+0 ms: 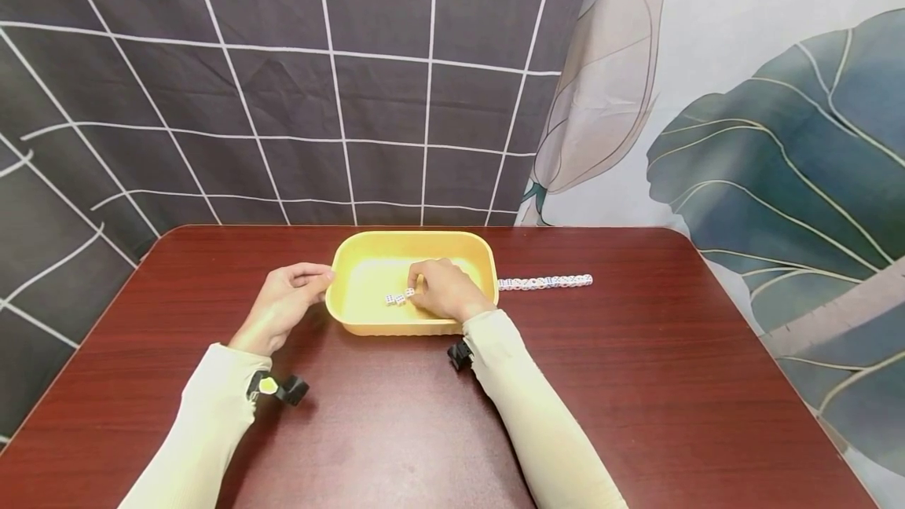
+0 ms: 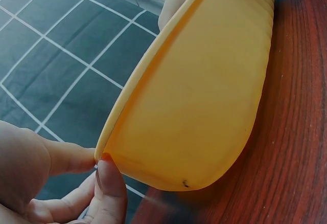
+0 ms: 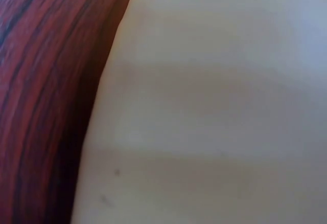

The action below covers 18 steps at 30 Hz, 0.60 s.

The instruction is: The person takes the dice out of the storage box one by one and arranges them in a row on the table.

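A yellow plastic tray stands on the dark red wooden table. My left hand pinches the tray's left rim; in the left wrist view the left hand has its thumb and a finger closed on the rim of the tray. My right hand reaches inside the tray with curled fingers. Its fingertips close on the end die of a few small white dice on the tray floor. In the right wrist view only the tray wall and the table show.
A straight row of several white dice lies on the table just right of the tray. A dark grid-pattern cloth and a leaf-print cloth hang behind the table. Bare wood lies in front of the tray.
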Tool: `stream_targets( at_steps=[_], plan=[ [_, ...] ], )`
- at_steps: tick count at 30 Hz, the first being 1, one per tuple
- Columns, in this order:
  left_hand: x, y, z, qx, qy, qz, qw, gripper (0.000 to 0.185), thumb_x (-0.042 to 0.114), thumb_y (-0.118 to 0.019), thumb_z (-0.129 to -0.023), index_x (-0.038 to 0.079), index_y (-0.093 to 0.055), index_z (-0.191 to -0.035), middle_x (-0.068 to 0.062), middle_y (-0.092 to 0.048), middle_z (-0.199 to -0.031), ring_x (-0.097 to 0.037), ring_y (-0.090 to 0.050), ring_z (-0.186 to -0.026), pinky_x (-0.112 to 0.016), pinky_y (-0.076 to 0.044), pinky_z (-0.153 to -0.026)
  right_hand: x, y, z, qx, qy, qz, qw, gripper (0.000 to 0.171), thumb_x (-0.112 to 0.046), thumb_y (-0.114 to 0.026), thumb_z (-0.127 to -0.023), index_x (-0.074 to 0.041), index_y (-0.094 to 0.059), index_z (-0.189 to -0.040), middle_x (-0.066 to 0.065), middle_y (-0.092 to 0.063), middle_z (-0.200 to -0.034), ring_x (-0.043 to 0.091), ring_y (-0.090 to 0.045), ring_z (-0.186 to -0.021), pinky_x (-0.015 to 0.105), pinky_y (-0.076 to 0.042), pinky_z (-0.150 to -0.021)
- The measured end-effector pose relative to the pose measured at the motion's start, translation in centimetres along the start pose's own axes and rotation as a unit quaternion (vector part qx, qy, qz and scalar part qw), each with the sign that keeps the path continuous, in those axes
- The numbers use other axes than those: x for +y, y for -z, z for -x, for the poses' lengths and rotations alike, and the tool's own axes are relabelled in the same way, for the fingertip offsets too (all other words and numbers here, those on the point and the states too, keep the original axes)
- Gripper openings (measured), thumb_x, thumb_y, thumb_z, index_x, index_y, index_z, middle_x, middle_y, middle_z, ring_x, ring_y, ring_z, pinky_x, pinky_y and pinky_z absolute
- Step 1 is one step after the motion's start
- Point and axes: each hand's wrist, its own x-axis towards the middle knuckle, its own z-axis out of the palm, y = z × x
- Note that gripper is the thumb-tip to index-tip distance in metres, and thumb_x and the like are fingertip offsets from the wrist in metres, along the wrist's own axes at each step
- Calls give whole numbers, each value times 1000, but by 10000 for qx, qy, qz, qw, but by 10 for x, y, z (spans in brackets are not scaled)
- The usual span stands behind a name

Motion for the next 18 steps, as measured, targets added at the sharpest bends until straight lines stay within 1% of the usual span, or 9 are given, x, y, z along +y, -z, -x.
stream_targets(
  at_steps=[7,13,18],
  plan=[
    [0,0,2,-17,10,23,10000,44,15,-62,-102,-13,-54,-134,8,-72,-90,0,-66,-77,-15,-57,-79,0,2,2,69,15,36,10000,6,-14,-76,-87,-13,-72,-91,-3,-55,-68,12,-50,-64,23,-39,-58],
    [0,0,2,8,-11,2,10000,43,15,-61,-102,-14,-55,-133,8,-72,-90,1,-65,-76,-15,-57,-79,1,8,5,118,-94,-263,9995,7,-16,-77,-88,-13,-72,-92,-3,-54,-67,9,-49,-62,22,-38,-56],
    [1,0,2,31,-38,32,10000,43,14,-62,-102,-14,-55,-133,11,-71,-87,2,-63,-75,-15,-57,-78,4,16,6,59,-199,-511,9985,12,-20,-79,-89,-13,-70,-94,-3,-52,-68,9,-48,-63,21,-38,-59]
  ],
)
